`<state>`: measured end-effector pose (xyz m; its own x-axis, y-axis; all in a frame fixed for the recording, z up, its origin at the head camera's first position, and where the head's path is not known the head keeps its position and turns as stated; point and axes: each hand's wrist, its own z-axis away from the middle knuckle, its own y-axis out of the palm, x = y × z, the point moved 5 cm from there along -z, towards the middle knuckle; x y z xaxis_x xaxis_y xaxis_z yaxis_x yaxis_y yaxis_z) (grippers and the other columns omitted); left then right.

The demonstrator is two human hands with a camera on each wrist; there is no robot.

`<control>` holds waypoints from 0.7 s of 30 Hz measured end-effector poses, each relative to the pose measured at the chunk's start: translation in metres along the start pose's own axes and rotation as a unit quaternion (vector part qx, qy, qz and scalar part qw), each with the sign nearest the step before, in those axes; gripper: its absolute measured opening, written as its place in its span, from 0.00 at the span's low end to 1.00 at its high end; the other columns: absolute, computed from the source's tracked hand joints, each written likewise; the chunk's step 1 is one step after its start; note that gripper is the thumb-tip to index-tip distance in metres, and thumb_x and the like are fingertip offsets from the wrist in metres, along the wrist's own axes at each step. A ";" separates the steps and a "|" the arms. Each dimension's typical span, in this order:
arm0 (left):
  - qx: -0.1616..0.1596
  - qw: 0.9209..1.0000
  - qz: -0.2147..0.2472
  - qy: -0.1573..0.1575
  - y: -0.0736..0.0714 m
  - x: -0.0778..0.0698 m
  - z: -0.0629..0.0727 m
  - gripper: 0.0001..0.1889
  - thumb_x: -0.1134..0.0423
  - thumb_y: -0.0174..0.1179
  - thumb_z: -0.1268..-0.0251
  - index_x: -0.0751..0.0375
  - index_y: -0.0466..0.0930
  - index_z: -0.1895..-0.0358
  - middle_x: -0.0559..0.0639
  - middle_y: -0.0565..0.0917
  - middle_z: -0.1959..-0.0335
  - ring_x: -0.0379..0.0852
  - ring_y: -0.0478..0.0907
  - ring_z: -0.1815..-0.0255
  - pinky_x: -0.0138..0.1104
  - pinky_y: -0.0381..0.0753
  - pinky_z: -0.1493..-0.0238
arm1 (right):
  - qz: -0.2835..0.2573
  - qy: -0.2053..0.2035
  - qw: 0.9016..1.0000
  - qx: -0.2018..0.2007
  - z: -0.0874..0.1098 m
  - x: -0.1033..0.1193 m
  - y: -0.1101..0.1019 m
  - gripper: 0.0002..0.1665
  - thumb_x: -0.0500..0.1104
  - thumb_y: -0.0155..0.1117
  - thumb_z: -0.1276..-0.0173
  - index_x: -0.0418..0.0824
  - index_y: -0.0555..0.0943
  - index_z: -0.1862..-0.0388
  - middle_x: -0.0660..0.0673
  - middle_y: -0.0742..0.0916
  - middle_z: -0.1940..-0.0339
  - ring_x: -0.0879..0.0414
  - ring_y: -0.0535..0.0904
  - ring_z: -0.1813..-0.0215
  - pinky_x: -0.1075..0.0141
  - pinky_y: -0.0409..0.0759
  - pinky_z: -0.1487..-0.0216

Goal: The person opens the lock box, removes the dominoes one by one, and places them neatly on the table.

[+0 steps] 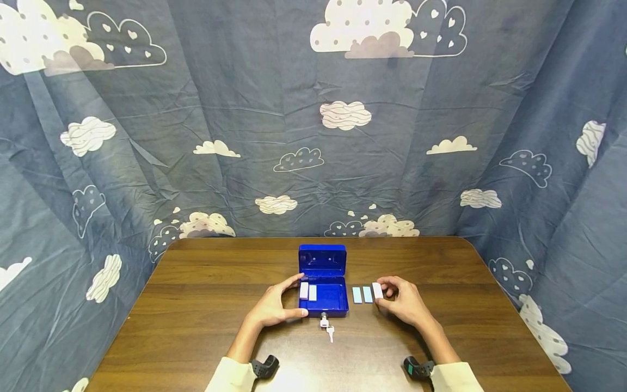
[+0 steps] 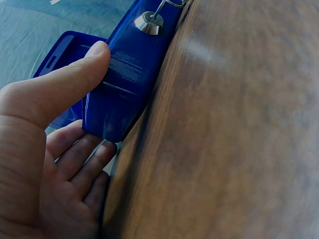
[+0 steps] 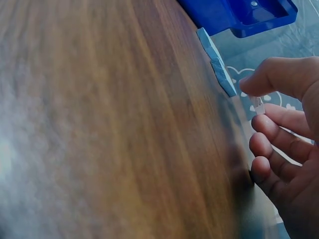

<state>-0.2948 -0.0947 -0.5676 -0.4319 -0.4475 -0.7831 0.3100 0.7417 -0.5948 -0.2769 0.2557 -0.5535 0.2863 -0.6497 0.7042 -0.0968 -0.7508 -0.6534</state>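
A blue metal cash box stands on the table with its lid raised. Two small whitish rectangular blocks lie in its left side. My left hand holds the box by its left end, thumb on the front corner and fingers reaching along the side to the back. To the right of the box, my right hand pinches a white rectangular block between thumb and fingers. Two light blue blocks lie side by side between that hand and the box.
A key sits in the lock at the box's front, with a second key hanging from it over the brown wooden table. A dark blue curtain with cloud prints hangs behind and beside the table.
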 end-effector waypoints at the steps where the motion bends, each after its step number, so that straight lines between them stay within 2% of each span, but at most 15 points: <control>1: 0.000 1.000 0.000 0.000 0.000 0.000 0.000 0.50 0.49 0.79 0.49 0.51 0.65 0.22 0.52 0.79 0.30 0.51 0.76 0.29 0.55 0.69 0.26 | 0.002 -0.001 1.000 0.001 0.000 0.000 0.000 0.26 0.35 0.81 0.50 0.34 0.86 0.50 0.43 0.87 0.64 0.49 0.80 0.64 0.70 0.77 0.66; 11: 0.002 1.000 0.000 -0.001 0.000 0.002 0.000 0.50 0.48 0.79 0.49 0.51 0.65 0.22 0.52 0.78 0.29 0.51 0.75 0.29 0.55 0.69 0.26 | 0.002 0.006 1.000 0.012 0.000 -0.006 0.002 0.24 0.34 0.80 0.49 0.35 0.86 0.51 0.44 0.87 0.63 0.49 0.80 0.62 0.72 0.76 0.64; 21: 0.004 1.000 0.002 -0.003 0.000 0.002 0.000 0.50 0.48 0.79 0.49 0.51 0.65 0.21 0.54 0.78 0.30 0.51 0.75 0.29 0.55 0.68 0.25 | 0.014 0.019 1.000 0.008 0.001 -0.011 0.003 0.23 0.36 0.78 0.52 0.38 0.87 0.54 0.46 0.85 0.65 0.54 0.77 0.63 0.73 0.73 0.65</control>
<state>-0.2958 -0.0952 -0.5689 -0.4256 -0.4480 -0.7862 0.3176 0.7396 -0.5934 -0.2797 0.2607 -0.5634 0.2474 -0.6746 0.6955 -0.0885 -0.7305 -0.6771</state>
